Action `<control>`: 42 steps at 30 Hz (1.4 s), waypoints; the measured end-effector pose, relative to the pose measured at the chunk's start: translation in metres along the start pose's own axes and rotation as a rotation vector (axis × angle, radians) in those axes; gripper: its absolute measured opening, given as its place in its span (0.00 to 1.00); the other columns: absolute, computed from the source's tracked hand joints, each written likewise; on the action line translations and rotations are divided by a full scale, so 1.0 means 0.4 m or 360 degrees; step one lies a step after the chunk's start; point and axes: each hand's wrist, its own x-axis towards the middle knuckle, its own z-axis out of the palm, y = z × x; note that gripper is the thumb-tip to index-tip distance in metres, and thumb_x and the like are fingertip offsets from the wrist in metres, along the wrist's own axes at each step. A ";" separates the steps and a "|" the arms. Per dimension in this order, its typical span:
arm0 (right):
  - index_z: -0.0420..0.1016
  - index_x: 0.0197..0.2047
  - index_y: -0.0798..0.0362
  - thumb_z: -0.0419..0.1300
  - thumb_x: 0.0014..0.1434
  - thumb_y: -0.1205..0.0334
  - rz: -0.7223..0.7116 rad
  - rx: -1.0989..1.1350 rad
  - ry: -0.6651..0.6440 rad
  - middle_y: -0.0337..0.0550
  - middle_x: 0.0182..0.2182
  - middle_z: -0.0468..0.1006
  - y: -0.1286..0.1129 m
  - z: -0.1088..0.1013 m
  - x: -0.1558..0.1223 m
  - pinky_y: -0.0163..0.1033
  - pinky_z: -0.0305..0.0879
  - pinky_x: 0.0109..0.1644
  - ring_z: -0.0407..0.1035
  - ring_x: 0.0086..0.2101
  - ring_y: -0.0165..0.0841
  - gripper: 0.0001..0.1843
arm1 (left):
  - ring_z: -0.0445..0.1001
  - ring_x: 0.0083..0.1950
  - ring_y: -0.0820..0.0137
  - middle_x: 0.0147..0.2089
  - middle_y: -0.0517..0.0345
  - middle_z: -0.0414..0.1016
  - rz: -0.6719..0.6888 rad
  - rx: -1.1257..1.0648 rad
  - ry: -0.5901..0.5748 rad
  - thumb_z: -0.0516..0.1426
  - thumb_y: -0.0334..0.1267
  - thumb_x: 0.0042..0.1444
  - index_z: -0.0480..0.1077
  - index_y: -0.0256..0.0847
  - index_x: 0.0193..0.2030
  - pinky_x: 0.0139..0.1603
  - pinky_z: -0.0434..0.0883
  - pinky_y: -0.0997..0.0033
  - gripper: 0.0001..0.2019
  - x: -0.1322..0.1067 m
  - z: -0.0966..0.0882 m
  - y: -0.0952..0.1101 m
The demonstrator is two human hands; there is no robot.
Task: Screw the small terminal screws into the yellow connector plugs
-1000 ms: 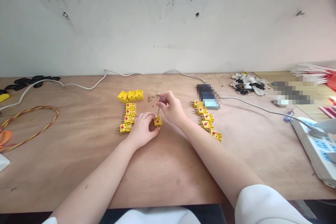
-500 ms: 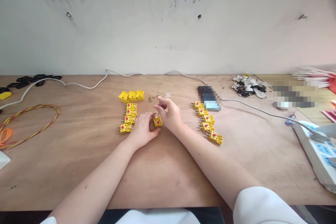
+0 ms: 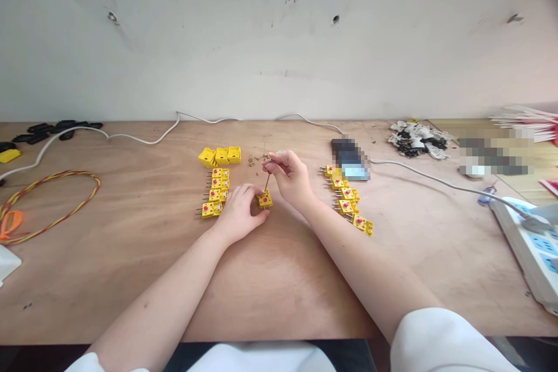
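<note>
My left hand (image 3: 239, 215) grips a small yellow thermocouple connector (image 3: 264, 200) with a red dot, steadying it on the wooden table (image 3: 131, 279). My right hand (image 3: 290, 179) pinches a small screwdriver (image 3: 267, 183) whose thin shaft points down onto the connector's face. Its handle is hidden in my fingers. A column of similar connectors (image 3: 217, 192) lies just left of my left hand, and another column (image 3: 346, 197) lies right of my right hand. Three yellow connector bodies (image 3: 220, 156) and a little scatter of tiny brass screws (image 3: 257, 158) sit beyond my hands.
A pixelated phone (image 3: 350, 160) lies near a white cable (image 3: 418, 177) running to a power strip (image 3: 529, 241). Twisted red-yellow wire (image 3: 47, 206) lies left, black parts (image 3: 52, 132) behind it. A black-and-white parts pile (image 3: 416, 139) sits back right, against a white wall (image 3: 279, 40).
My right hand has come back over the connector, and the screwdriver shaft shows again, its tip on the connector. My left hand still holds the connector. The view has shifted slightly.
</note>
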 end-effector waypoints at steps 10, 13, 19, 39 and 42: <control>0.73 0.44 0.47 0.64 0.62 0.54 -0.0115 -0.0238 0.0297 0.39 0.37 0.78 0.004 0.021 -0.014 0.42 0.73 0.43 0.73 0.36 0.32 0.09 | 0.70 0.58 0.55 0.56 0.53 0.72 -0.0013 0.0008 -0.0027 0.63 0.39 0.56 0.71 0.46 0.53 0.60 0.68 0.52 0.18 -0.003 -0.005 0.007; 0.72 0.42 0.48 0.64 0.62 0.55 -0.0129 -0.0293 0.0382 0.37 0.35 0.76 -0.011 0.024 -0.019 0.39 0.70 0.39 0.71 0.33 0.30 0.08 | 0.69 0.58 0.55 0.57 0.54 0.72 -0.0014 0.0027 -0.0026 0.63 0.40 0.56 0.71 0.46 0.53 0.60 0.68 0.53 0.17 -0.005 -0.003 0.007; 0.68 0.31 0.48 0.60 0.65 0.50 -0.0191 -0.0553 0.0306 0.34 0.26 0.70 -0.006 0.034 -0.050 0.38 0.66 0.34 0.65 0.27 0.30 0.14 | 0.69 0.57 0.56 0.55 0.54 0.71 -0.0005 0.0060 -0.0005 0.63 0.41 0.57 0.71 0.47 0.54 0.59 0.68 0.53 0.17 -0.008 0.001 0.007; 0.78 0.52 0.44 0.57 0.68 0.54 -0.0134 -0.0174 -0.0009 0.42 0.42 0.84 -0.022 -0.004 -0.011 0.45 0.77 0.46 0.78 0.38 0.34 0.13 | 0.71 0.58 0.56 0.56 0.54 0.73 -0.0020 0.0039 0.0058 0.64 0.40 0.57 0.71 0.46 0.54 0.60 0.68 0.52 0.18 -0.011 0.008 0.010; 0.81 0.47 0.45 0.61 0.65 0.54 -0.0102 -0.0193 -0.0043 0.40 0.39 0.85 -0.038 0.000 -0.007 0.44 0.77 0.46 0.79 0.39 0.35 0.10 | 0.71 0.58 0.55 0.56 0.54 0.73 -0.0023 0.0047 0.0064 0.64 0.40 0.56 0.71 0.46 0.53 0.60 0.68 0.52 0.18 -0.011 0.012 0.010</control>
